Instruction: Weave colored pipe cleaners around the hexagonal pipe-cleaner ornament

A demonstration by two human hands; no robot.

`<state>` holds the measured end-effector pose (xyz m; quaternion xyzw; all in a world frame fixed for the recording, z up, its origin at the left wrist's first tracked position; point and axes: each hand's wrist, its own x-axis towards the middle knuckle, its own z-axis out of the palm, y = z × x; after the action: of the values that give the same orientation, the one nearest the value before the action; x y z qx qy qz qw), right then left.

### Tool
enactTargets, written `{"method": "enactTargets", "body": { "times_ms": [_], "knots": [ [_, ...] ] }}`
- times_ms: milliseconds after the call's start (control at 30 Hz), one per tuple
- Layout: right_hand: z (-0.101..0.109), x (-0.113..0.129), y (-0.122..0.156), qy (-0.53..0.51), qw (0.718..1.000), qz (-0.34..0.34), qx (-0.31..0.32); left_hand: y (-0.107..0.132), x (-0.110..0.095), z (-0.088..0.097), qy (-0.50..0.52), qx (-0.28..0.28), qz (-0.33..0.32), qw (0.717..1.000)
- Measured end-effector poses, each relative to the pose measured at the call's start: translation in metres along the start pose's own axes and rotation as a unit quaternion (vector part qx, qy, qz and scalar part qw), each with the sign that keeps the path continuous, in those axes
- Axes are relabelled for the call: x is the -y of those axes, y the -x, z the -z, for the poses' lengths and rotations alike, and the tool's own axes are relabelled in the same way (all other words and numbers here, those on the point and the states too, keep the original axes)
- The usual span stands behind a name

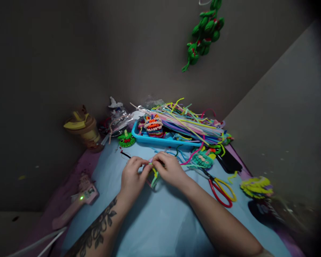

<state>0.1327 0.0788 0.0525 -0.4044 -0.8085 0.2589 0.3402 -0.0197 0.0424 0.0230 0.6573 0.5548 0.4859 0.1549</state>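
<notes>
My left hand [135, 175] and my right hand [169, 169] meet over the middle of the table, fingertips pinched together. Between them they grip pipe cleaners [154, 175], with yellow and pale green lengths bent and hanging below the fingers. The upper ends are mostly hidden by the fingers. Just beyond my right hand, a teal fuzzy figure [202, 159] lies among loose strands. To the right of that hand rest scissors [221, 191] with one red and one yellow handle. A green fuzzy figure with eyes [126, 139] sits beyond my left hand.
A blue tray [166, 142] at the back carries a heap of coloured pipe cleaners [187, 123]. A pink glue gun [77, 205] with a lit green light lies left, a cup [87, 130] behind it. Right are a black phone [230, 160] and a yellow fuzzy piece [256, 187].
</notes>
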Motion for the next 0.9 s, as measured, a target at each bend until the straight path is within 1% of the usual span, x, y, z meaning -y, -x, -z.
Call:
{"method": "enactTargets", "body": {
  "times_ms": [133,367,567,633,733,800,833,900],
  "knots": [
    [0.000,-0.001,0.000,0.002,1.000,-0.006,-0.002,0.000,0.000,-0.001,-0.010,0.018,-0.003,1.000],
    [0.000,-0.001,-0.001,0.009,0.999,-0.037,0.009,0.003,-0.003,-0.001,-0.021,0.024,-0.014,0.999],
    [-0.005,-0.001,0.000,0.045,0.998,-0.053,-0.002,0.009,-0.008,-0.005,-0.051,0.016,-0.051,0.997],
    [-0.005,-0.002,0.000,0.051,0.997,-0.063,-0.016,0.010,-0.010,-0.007,-0.026,0.019,-0.038,0.999],
    [-0.003,-0.003,-0.002,0.030,0.997,-0.070,-0.030,0.006,-0.013,-0.006,0.039,0.037,0.021,0.998],
    [-0.001,-0.004,-0.003,0.004,0.997,-0.070,-0.026,0.002,-0.014,-0.003,0.060,0.041,0.056,0.996],
    [0.000,-0.004,-0.004,-0.007,0.997,-0.068,-0.020,0.000,-0.013,-0.002,0.061,0.039,0.063,0.995],
    [0.001,-0.003,-0.004,-0.020,0.998,-0.063,-0.011,-0.002,-0.011,-0.002,0.056,0.038,0.058,0.996]
  ]
}}
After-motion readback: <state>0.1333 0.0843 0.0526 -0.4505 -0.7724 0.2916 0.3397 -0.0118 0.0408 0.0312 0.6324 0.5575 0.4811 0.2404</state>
